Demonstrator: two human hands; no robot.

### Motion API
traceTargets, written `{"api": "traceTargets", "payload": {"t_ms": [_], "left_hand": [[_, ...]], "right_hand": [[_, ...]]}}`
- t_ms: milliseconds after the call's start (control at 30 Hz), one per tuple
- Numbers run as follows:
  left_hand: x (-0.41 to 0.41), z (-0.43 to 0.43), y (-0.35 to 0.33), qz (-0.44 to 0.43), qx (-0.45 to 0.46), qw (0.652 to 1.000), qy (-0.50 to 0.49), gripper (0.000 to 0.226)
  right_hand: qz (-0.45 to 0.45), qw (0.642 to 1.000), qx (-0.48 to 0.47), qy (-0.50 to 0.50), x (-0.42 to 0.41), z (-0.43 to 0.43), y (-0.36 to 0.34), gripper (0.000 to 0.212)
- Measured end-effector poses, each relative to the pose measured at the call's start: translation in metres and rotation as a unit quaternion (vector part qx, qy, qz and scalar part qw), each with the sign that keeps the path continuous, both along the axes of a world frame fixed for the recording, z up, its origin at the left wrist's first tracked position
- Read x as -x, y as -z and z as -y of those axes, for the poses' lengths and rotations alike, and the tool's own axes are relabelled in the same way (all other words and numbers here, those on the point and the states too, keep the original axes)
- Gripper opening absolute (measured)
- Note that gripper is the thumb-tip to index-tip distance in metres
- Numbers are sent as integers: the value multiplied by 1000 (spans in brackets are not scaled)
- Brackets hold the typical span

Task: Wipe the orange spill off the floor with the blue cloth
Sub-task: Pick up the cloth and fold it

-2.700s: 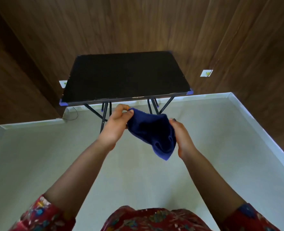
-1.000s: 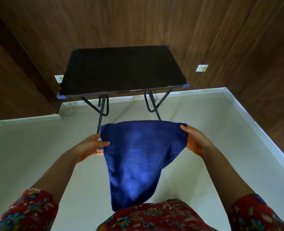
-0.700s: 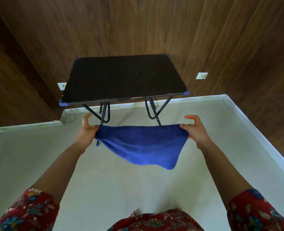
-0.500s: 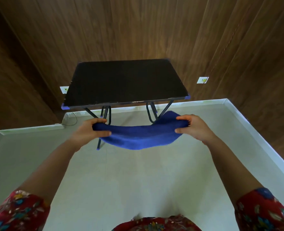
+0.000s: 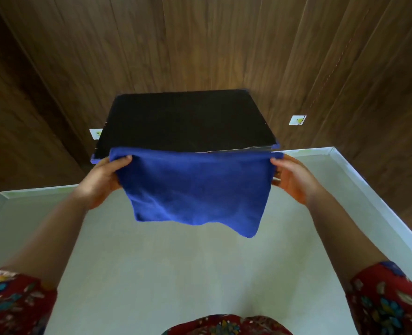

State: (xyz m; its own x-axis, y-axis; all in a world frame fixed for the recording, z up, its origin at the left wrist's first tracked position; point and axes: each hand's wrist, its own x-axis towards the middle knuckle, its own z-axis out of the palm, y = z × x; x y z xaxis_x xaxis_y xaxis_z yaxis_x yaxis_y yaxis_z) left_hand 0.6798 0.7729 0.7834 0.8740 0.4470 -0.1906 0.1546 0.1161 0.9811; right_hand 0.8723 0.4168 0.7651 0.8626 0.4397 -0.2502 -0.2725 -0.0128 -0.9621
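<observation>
The left hand [image 5: 98,182] grasps the top left corner of the blue cloth [image 5: 195,189], fingers [image 5: 122,160] clenched over its edge. Half a second ago the cloth sagged in a bunched roll; it now hangs flat, stretched in the air before the near edge of the black table [image 5: 183,122]. The right hand [image 5: 292,180] grasps the top right corner. No orange spill shows on the pale floor [image 5: 188,274]; judged: wiping not yet begun.

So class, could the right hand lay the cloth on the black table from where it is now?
Probably yes: the right hand holds the cloth right at the table near edge, with nothing between them.
</observation>
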Motion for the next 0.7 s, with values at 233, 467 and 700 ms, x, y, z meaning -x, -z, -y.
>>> {"api": "traceTargets", "payload": {"t_ms": [233,467,700], "left_hand": [[2,13,77,-283,-42,957,40,30],[1,10,97,-268,-57,962,-18,48],[2,14,85,-260,-166,925,223,58]], "right_hand": [[-161,977,135,30,28,-20,86,22],[-104,963,243,-45,21,-17,81,16],[86,944,288,-139,27,-23,68,31]]}}
